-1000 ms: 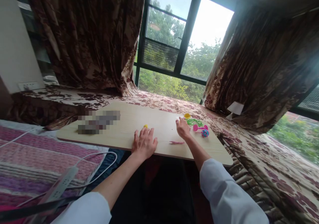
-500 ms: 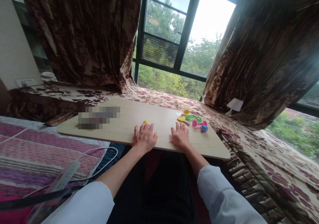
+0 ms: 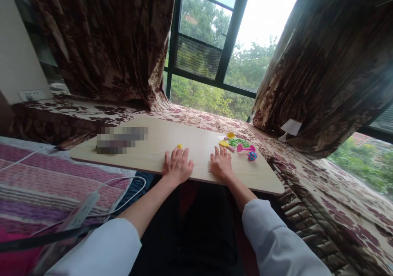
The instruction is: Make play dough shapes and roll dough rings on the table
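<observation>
My left hand [image 3: 177,165] lies palm down near the front edge of the pale wooden table [image 3: 153,145], fingers spread and holding nothing. A small yellow object [image 3: 179,145] sits just beyond its fingertips. My right hand [image 3: 221,163] also rests flat on the tabletop, fingers extended; a slim pink item beneath it is mostly hidden. Beyond and to the right of that hand are a yellow spoon-like toy [image 3: 224,143] with a pink handle, a second yellow piece [image 3: 230,135], a tangle of green links [image 3: 239,143], a pink dumbbell-shaped toy [image 3: 245,148] and a knobbly blue-and-pink ball [image 3: 252,156].
A pixelated object [image 3: 121,140] is on the table's left part. A power strip [image 3: 81,214] with a white cable lies on the striped bedding [image 3: 30,186] at left. A small white lamp [image 3: 291,127] stands on the flowered window seat [image 3: 307,173], below the curtains.
My right hand has drawn back from beside the yellow toys and settled flat near the front edge, over the slim pink item. My left hand has stayed in place.
</observation>
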Motion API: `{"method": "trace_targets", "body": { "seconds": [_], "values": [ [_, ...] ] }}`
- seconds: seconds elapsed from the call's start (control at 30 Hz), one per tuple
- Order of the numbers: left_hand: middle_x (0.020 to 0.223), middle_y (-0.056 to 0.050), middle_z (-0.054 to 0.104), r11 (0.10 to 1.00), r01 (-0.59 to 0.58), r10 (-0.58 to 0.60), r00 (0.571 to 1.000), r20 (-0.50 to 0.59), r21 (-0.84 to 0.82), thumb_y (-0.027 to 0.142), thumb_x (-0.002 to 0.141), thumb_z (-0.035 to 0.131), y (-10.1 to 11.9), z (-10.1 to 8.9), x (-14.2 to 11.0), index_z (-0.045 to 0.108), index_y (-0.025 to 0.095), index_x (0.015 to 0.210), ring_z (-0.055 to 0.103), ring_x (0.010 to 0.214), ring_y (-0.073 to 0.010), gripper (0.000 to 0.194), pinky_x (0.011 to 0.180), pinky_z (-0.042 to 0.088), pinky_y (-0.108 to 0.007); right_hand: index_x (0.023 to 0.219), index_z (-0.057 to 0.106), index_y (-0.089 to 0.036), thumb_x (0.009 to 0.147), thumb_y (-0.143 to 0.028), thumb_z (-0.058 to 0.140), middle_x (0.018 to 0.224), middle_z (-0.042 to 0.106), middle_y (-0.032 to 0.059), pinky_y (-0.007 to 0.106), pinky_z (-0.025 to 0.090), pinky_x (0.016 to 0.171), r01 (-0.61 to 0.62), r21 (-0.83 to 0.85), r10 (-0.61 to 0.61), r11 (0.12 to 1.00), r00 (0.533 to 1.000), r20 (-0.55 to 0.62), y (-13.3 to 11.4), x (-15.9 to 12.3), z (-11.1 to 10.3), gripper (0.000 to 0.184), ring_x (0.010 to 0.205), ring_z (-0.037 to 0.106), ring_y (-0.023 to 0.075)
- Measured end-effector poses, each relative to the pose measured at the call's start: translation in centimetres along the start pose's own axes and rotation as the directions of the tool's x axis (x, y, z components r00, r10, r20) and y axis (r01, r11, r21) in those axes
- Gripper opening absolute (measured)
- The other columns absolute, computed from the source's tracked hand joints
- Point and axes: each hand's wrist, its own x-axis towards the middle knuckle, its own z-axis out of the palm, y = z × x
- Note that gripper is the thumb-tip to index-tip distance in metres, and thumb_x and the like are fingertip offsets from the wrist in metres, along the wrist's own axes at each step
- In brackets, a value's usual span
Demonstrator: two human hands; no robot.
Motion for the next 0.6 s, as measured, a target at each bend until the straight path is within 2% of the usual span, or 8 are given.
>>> {"method": "trace_targets", "body": {
  "seconds": [0.13, 0.33, 0.43, 0.6],
  "values": [
    [0.118, -0.012, 0.053, 1.0, -0.018, 0.018, 1.0, -0.012, -0.004, 0.034, 0.078, 0.039, 0.1, 0.0, -0.1, 0.045, 0.019, 0.121, 0.038, 0.117, -0.027, 0.045, 0.102, 0.015, -0.049, 0.139, 0.012, -0.022, 0.09, -0.042, 0.016, 0.145, 0.012, 0.0072, 0.045, 0.004, 0.102, -0.003, -0.011, 0.003, 1.0, 1.0, 0.011, 0.3, -0.6, 0.1, 0.052, 0.132, 0.003, 0.022],
    [0.117, -0.012, 0.054, 1.0, -0.026, 0.026, 0.999, -0.026, -0.006, 0.034, 0.079, 0.038, 0.0, 0.5, 0.0, 0.046, 0.018, 0.12, 0.037, 0.117, -0.0274, 0.045, 0.102, 0.014, -0.049, 0.138, 0.015, -0.015, 0.09, -0.036, 0.018, 0.144, 0.014, 0.0123, 0.046, 0.005, 0.102, -0.028, -0.001, 0.028, 1.0, 0.999, -0.022, -0.4, 2.8, 0.4, 0.052, 0.131, 0.006, 0.0249],
    [0.116, -0.012, 0.054, 1.0, -0.024, 0.023, 1.0, -0.017, -0.007, 0.034, 0.079, 0.038, -0.1, 0.5, 0.1, 0.046, 0.018, 0.119, 0.037, 0.117, -0.0275, 0.044, 0.102, 0.014, -0.049, 0.139, 0.013, -0.017, 0.091, -0.033, 0.019, 0.145, 0.012, 0.0098, 0.043, 0.001, 0.103, 0.007, 0.002, -0.007, 1.0, 0.999, -0.045, -0.9, 3.6, 0.4, 0.051, 0.132, 0.003, 0.0231],
    [0.118, -0.012, 0.053, 1.0, -0.005, 0.005, 1.0, 0.002, -0.011, 0.034, 0.078, 0.039, -0.1, 0.3, 0.1, 0.045, 0.019, 0.12, 0.038, 0.117, -0.0273, 0.044, 0.101, 0.016, -0.049, 0.139, 0.011, -0.018, 0.09, -0.046, 0.014, 0.145, 0.012, 0.0088, 0.039, 0.007, 0.103, 0.04, 0.016, -0.039, 0.999, 0.998, -0.05, -0.5, 1.7, 0.4, 0.057, 0.132, 0.005, 0.0223]
  ]
}}
